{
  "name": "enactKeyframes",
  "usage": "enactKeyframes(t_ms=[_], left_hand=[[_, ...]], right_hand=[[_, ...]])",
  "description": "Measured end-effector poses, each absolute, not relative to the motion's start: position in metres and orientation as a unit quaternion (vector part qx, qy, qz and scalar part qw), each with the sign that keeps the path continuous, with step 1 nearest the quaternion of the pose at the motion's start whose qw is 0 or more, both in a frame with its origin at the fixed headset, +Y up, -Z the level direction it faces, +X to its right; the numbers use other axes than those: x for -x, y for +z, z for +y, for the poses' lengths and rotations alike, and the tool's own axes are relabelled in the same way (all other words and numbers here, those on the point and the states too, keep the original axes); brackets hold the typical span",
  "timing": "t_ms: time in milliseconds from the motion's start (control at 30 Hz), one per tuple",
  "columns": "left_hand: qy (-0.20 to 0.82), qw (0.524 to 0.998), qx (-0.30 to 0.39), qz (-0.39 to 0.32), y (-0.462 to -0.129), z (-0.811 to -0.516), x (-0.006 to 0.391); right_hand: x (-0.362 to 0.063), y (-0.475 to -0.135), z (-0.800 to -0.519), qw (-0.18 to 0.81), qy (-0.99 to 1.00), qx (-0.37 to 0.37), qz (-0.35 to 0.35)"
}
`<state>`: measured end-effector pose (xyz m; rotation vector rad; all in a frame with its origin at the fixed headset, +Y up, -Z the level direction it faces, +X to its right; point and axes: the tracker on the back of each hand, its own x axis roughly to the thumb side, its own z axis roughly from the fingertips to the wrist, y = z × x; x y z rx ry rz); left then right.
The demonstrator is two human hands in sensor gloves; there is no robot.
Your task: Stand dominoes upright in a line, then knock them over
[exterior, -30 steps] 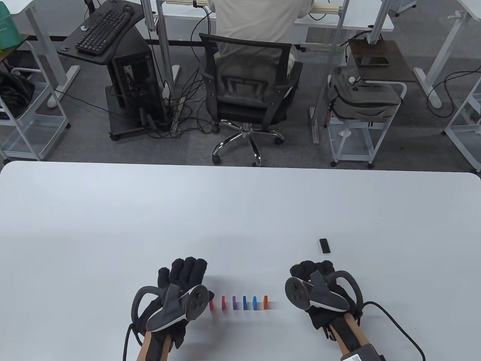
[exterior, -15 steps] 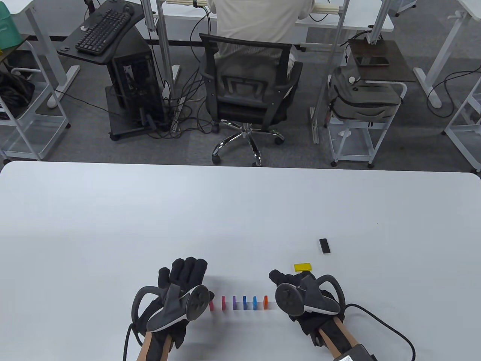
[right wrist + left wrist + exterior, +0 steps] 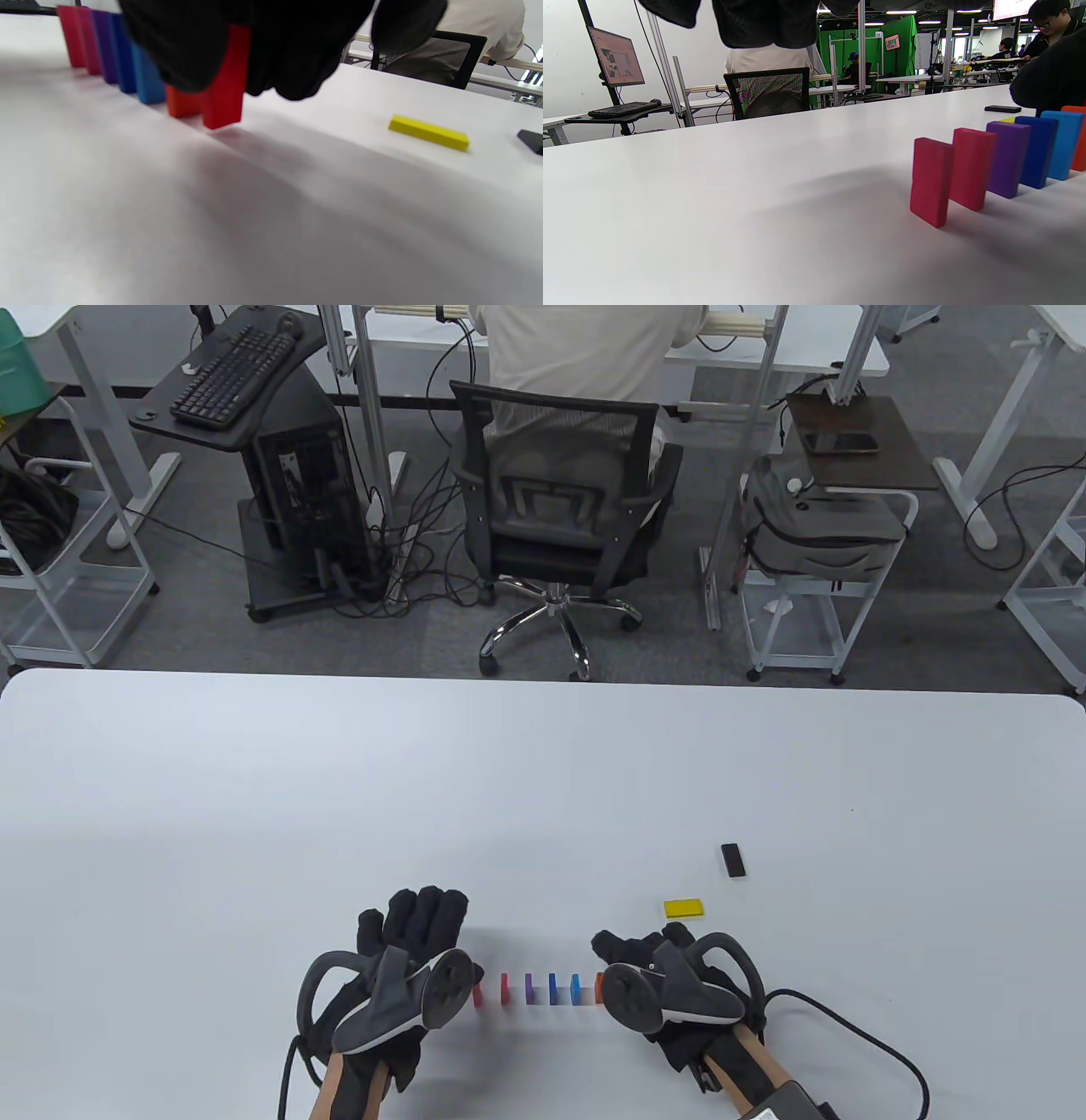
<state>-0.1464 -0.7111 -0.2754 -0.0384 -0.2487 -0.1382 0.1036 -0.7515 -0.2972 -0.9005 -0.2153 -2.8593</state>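
Right hand point(image 3: 657, 976) held a red domino point(image 3: 225, 80) upright at line's point(image 3: 539, 988) 3 o'clock end, line running 9-to-3. Left hand point(image 3: 399, 950) lay flat, fingers straight, at 9.

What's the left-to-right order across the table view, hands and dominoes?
left hand → crimson domino → pink domino → purple domino → dark blue domino → light blue domino → right hand
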Motion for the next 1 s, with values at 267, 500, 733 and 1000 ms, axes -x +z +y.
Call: enactKeyframes(t_ms=[267, 500, 733, 1000], left_hand=[[-0.07, 0.99, 0.02, -0.124, -0.2755, -0.7113, 0.146], [-0.071, 0.989, 0.021, -0.124, -0.2752, -0.7109, 0.1458], [-0.072, 0.989, 0.021, -0.124, -0.2752, -0.7111, 0.1456], [-0.072, 0.989, 0.02, -0.124, -0.2753, -0.7108, 0.1457]], right_hand=[[-0.102, -0.2967, -0.7498, 0.075, -0.948, 0.3, -0.075], [-0.101, -0.2966, -0.7499, 0.077, -0.947, 0.302, -0.076], [-0.1, -0.2962, -0.7499, 0.083, -0.946, 0.302, -0.08], [-0.1035, -0.2972, -0.7442, 0.081, -0.948, 0.295, -0.087]])
